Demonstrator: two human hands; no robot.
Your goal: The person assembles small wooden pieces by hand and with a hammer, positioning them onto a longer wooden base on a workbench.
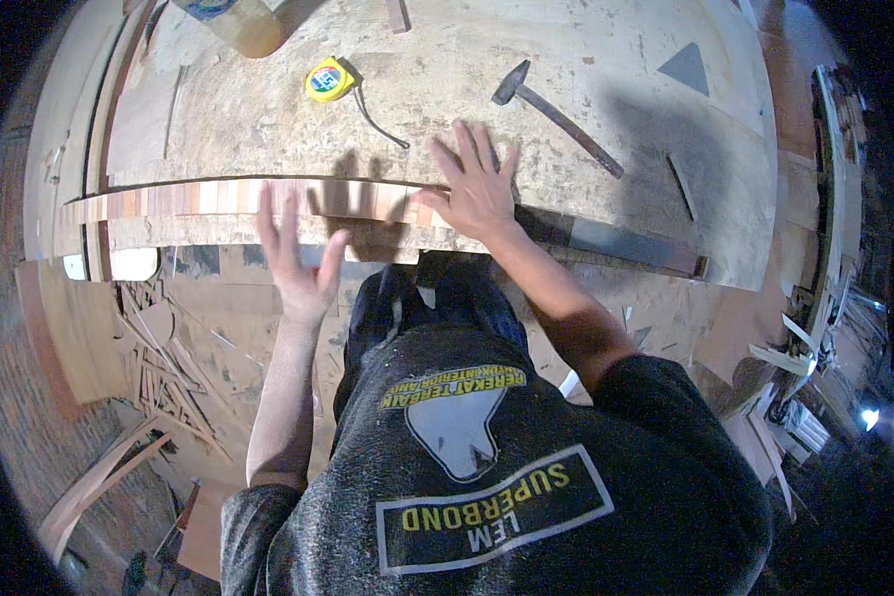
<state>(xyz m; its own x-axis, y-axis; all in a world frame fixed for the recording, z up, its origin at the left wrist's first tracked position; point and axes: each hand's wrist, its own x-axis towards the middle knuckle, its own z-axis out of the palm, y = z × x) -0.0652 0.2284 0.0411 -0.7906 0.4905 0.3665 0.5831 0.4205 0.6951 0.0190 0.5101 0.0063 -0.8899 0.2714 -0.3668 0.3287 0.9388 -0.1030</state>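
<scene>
A long narrow row of small wood pieces [219, 198], in pale and reddish tones, lies along the near edge of the worktable [258, 119]. My right hand [479, 194] rests with spread fingers at the row's right end, its thumb over the last pieces and its fingertips toward the tabletop. My left hand [300, 263] hovers at the table's near edge, fingers apart, holding nothing; its fingertips overlap the row in view, and I cannot tell whether they touch it. Right of my right hand, the strip continues as a bare dark length [626, 243].
Beyond the row lie a yellow tape measure [328, 79] with its strap and a hammer [556, 117]. A jar [243, 25] stands at the far left. A dark triangular piece [686, 70] and a thin dark stick [681, 187] lie right. Wood offcuts [169, 348] litter the floor.
</scene>
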